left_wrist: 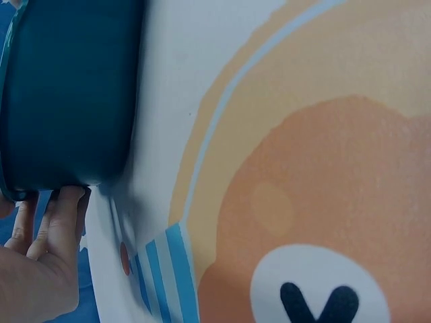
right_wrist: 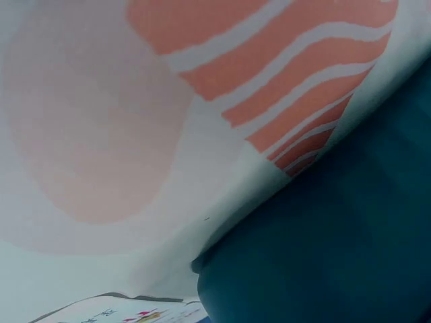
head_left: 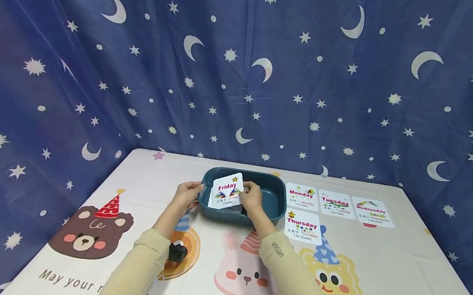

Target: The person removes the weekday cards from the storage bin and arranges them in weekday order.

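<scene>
A dark teal plastic bin (head_left: 271, 202) stands on the table near its far side. My left hand (head_left: 188, 194) grips the bin's left end at the rim; in the left wrist view its fingers (left_wrist: 64, 219) lie against the bin's outer wall. Over the bin's left half, a white "Friday" card (head_left: 228, 190) is tilted, with another white card edge showing behind it. My right hand (head_left: 252, 199) pinches that Friday card at its right edge. The right wrist view shows the bin's side (right_wrist: 323, 249) but not the hand.
Right of the bin lie the Monday card (head_left: 302, 197), Tuesday card (head_left: 337, 205) and Wednesday card (head_left: 372, 212) in a row. Below Monday lies the Thursday card (head_left: 303, 226). A cartoon-printed cloth (head_left: 413, 284) covers the table; a blue star-and-moon curtain (head_left: 268, 97) hangs behind.
</scene>
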Demonstrator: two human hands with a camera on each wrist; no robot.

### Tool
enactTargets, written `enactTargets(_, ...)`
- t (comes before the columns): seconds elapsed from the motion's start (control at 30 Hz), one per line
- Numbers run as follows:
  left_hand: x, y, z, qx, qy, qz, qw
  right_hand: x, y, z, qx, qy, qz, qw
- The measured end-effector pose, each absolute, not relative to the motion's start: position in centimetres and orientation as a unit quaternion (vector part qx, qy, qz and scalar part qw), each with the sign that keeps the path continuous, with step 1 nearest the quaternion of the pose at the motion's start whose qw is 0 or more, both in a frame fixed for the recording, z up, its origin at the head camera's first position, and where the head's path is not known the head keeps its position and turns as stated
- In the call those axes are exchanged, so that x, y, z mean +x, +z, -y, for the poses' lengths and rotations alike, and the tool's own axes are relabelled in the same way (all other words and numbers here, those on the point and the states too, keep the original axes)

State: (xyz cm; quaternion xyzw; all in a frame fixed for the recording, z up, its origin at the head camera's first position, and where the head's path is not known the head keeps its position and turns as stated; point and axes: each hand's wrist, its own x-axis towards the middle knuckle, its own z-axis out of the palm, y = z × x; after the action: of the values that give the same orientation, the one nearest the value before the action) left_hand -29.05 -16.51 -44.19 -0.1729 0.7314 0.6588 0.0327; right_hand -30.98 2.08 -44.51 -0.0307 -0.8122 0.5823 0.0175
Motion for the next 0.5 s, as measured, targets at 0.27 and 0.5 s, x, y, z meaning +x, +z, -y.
enactTargets(0.27, -29.18, -44.21, 16.44, -0.177, 0.664, -0.726, 0.033, -30.94, -44.54, -2.31, 0.005, 0.613, 0.79, -0.007)
enactTargets(0.5, -29.11, -44.13, 16.39, -0.178, 0.663, -0.727, 0.03, -31.03, -44.42, -2.68, 0.041, 0.653, 0.756, -0.018)
